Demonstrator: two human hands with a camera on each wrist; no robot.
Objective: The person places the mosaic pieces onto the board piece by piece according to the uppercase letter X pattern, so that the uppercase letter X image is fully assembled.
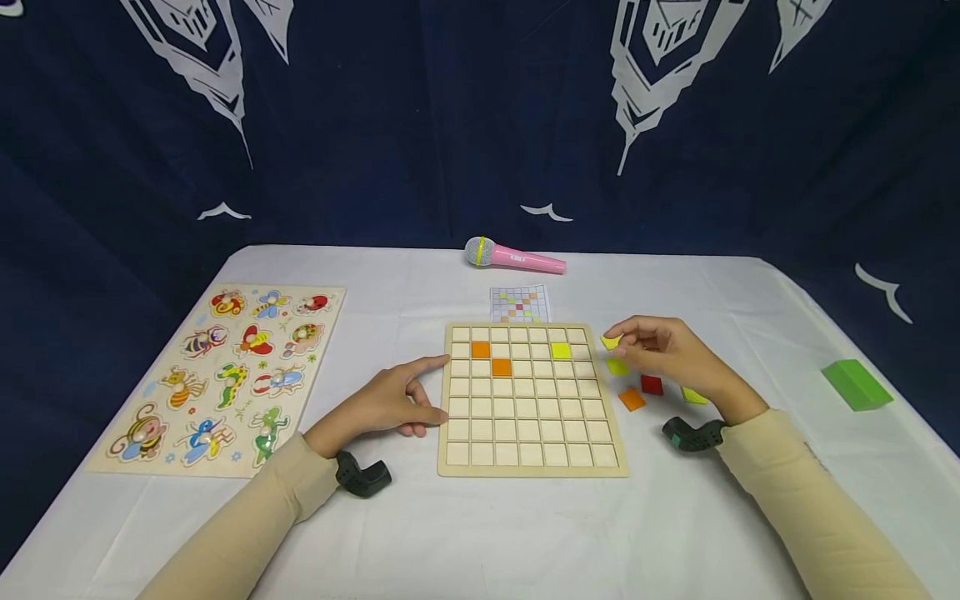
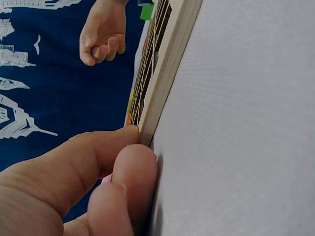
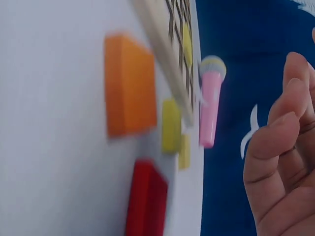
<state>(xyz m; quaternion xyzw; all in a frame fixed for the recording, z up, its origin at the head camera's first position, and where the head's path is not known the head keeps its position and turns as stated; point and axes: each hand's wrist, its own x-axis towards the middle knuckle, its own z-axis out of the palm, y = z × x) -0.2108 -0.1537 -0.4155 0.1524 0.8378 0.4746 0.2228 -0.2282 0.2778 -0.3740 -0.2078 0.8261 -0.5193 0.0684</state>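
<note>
A wooden grid board [image 1: 534, 472] lies on the table, with two orange tiles [image 1: 480, 350] and one yellow tile [image 1: 561, 350] in its upper cells. My left hand [image 1: 386, 402] touches the board's left edge with index finger and thumb spread apart. Over the board's upper right side hovers my right hand [image 1: 660, 350], fingers loosely bent and nothing visible between them. Beneath and around it lie loose tiles: a yellow one [image 1: 617, 367], another yellow tile [image 3: 184, 151] behind it, an orange one [image 3: 130, 86] and a red one [image 3: 147, 199]. A further yellow tile [image 1: 693, 396] sits by the right wrist.
A patterned card [image 1: 520, 304] lies just behind the board, and a pink microphone [image 1: 517, 256] beyond that. To the left is an insect picture puzzle [image 1: 258, 392]. A green block [image 1: 857, 385] stands near the table's right edge. Each wrist wears a black device [image 1: 363, 477].
</note>
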